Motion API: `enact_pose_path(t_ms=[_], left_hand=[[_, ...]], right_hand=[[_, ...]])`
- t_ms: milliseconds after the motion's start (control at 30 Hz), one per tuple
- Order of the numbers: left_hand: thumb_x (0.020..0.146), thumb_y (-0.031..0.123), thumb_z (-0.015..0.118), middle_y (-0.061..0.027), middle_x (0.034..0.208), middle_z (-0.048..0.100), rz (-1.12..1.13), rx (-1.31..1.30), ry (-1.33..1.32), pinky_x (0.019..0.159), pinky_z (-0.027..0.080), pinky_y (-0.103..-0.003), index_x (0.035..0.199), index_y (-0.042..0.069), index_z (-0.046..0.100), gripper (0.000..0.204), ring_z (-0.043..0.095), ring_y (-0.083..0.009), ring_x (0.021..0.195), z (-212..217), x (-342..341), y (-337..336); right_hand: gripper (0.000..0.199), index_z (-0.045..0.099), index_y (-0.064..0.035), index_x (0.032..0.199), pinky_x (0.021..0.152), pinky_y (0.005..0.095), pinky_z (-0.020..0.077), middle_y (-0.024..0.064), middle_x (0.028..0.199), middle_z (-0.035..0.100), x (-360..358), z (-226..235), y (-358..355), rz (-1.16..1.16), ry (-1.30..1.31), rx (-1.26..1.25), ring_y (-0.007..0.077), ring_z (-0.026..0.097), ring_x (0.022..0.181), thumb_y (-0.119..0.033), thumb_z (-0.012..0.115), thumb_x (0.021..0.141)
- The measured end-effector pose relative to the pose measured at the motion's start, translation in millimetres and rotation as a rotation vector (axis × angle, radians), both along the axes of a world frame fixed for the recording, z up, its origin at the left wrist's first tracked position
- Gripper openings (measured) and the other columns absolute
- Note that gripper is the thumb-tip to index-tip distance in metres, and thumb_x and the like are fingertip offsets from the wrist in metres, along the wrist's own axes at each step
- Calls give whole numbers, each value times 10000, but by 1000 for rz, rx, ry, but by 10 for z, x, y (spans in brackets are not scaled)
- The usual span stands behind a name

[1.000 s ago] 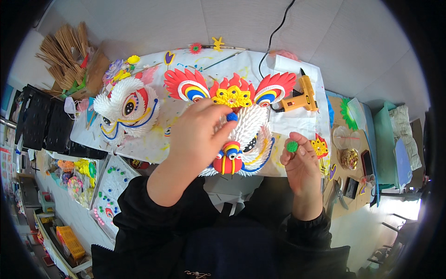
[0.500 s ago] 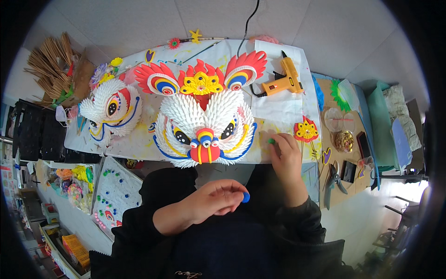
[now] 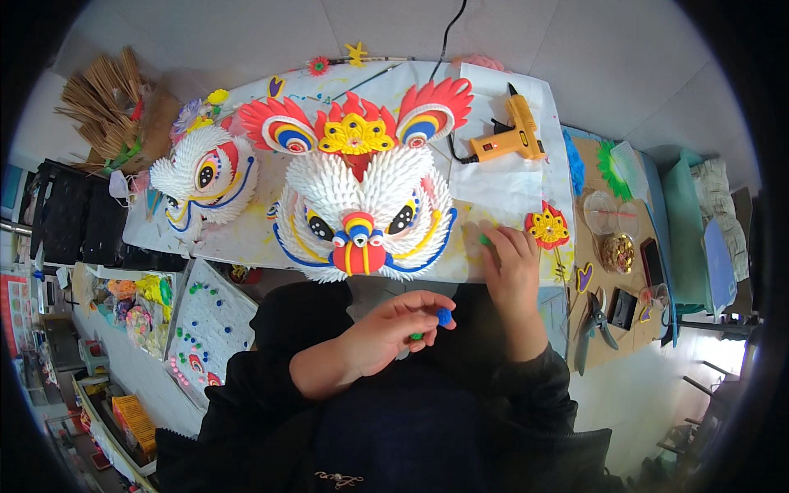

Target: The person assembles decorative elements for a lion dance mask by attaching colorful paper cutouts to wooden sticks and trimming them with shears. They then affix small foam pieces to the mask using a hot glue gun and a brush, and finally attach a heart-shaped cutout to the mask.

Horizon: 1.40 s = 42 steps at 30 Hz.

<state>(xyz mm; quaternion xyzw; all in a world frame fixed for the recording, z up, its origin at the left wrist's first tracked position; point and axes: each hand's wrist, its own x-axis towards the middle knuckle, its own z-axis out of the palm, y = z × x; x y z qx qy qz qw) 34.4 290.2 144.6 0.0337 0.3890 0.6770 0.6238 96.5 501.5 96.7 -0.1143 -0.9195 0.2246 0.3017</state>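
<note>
Ball of blue (image 3: 445,316) is being pinched narrowly by the left hand (image 3: 380,338) at six o'clock, a green ball (image 3: 417,336) showing below; light, squashable handling is being presumed, sides favoured for hold. Green piece (image 3: 485,240) is being partly covered by the right hand (image 3: 515,264) at three o'clock, whether gripped cannot be told.

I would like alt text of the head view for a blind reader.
The person's left hand holds a blue ball and a green piece; the right hand touches another green piece beside a sculpted white lion head on a table. An orange glue gun lies farther back.
</note>
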Motion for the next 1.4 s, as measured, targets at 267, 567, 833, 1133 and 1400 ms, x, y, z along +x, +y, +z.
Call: enact_pose_path(t_ms=[267,567,833,1133,1400], left_hand=[[929,136,432,-98,999,575,26,29,0,614,347,-230,1213,16,492,314,506,-119,745,77,35,122],[893,67,507,-96,971,569,88,5,73,586,342,-223,1159,39,521,268,480,-115,691,53,95,178],[872,98,588,-37,872,594,138,-82,64,585,375,-197,1068,17,557,215,493,-78,695,39,97,194],[908,157,428,-106,931,569,131,-18,-27,601,409,-293,1094,68,494,217,531,-181,742,88,97,226],[928,207,494,-47,882,564,84,-54,-9,571,394,-250,1076,52,538,219,517,-132,705,70,129,368]], right_hand=[[254,621,-34,950,765,378,434,113,908,602,85,10,68,1,-10,16,306,542,868,-11,637,698],[261,607,-17,946,747,322,439,93,875,595,165,76,64,-45,98,-232,243,550,810,16,652,691],[225,593,-19,972,671,237,442,50,847,578,368,94,-226,215,77,-973,120,541,748,-14,674,762],[266,522,2,1158,831,260,423,56,1054,582,500,183,-337,471,187,-1700,121,535,941,-61,518,899],[225,553,-28,1073,906,330,396,105,1076,559,490,325,-407,509,207,-1542,196,543,960,-14,567,849]])
